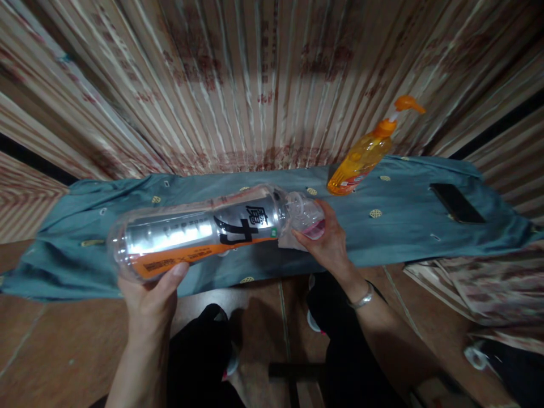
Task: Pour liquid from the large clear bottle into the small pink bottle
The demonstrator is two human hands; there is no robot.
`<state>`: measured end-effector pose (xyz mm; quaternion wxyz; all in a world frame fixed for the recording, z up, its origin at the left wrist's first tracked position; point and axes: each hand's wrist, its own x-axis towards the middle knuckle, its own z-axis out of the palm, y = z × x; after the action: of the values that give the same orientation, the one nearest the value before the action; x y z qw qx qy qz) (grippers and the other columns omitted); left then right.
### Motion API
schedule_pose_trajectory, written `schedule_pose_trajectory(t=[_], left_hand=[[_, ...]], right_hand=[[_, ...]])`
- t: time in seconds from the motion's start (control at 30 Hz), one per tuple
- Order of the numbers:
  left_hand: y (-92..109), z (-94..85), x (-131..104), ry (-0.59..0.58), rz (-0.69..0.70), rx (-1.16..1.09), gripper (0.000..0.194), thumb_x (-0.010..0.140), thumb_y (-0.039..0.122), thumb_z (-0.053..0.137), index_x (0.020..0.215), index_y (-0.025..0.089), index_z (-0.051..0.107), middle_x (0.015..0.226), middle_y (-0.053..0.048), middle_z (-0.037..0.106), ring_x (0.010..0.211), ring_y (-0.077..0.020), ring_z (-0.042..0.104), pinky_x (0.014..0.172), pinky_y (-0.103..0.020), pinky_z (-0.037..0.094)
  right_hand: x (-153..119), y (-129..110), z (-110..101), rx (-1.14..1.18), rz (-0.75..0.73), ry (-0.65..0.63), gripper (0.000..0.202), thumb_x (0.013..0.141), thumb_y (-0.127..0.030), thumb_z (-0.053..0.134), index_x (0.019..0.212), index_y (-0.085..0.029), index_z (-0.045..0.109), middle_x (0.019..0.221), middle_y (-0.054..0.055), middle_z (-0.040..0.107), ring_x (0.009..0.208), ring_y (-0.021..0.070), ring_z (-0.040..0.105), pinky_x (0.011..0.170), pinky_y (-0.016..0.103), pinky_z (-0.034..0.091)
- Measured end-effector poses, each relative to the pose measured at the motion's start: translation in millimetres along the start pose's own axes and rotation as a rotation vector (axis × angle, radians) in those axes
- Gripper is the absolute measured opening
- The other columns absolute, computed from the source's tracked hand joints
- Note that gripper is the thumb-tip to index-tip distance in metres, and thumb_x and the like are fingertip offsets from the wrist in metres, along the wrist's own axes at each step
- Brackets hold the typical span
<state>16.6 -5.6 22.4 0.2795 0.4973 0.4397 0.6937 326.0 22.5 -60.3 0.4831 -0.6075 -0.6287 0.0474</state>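
Observation:
A large clear plastic drink bottle [204, 226] with a silver and orange label lies nearly level in the air above the blue-green cloth. My left hand [155, 286] is closed around its base end from below, thumb along the orange part of the label. At the bottle's neck end, my right hand [331, 241] grips a small clear plastic container [304, 212] that shows pink at its lower side. The neck and the container overlap in view, so I cannot tell whether they touch. Something pale below the container is partly hidden.
A pump bottle [361, 161] of orange liquid stands toward the back of the cloth-covered bench [403, 226]. A black phone [457, 203] lies at the right. Behind hangs a pleated, patterned curtain [263, 85]. Dark-clothed legs are below the front edge, on a tiled floor.

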Motion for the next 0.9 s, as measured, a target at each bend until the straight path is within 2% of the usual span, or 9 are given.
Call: schedule_pose_trajectory(t=[0.47, 0.9], left_hand=[[2.7, 1.1, -0.6, 0.005, -0.016, -0.013, 0.035, 0.059, 0.029, 0.093, 0.086, 0.016, 0.076, 0.066, 0.001, 0.070, 0.067, -0.0138, 0.068, 0.068, -0.023, 0.058], [-1.7, -1.8, 0.5, 0.024, -0.042, -0.018, 0.043, 0.054, 0.031, 0.095, 0.089, 0.017, 0.074, 0.072, 0.000, 0.075, 0.064, -0.0132, 0.067, 0.065, -0.023, 0.056]], right_hand=[[0.0, -0.2, -0.7, -0.014, 0.002, -0.007, 0.082, 0.074, -0.053, 0.081, 0.141, -0.019, 0.048, 0.137, 0.016, 0.065, 0.125, 0.0335, 0.066, 0.105, 0.053, 0.056], [0.3, -1.0, -0.3, -0.012, 0.003, -0.005, 0.083, 0.075, -0.058, 0.079, 0.141, -0.019, 0.049, 0.137, 0.017, 0.065, 0.126, 0.0340, 0.065, 0.105, 0.054, 0.056]])
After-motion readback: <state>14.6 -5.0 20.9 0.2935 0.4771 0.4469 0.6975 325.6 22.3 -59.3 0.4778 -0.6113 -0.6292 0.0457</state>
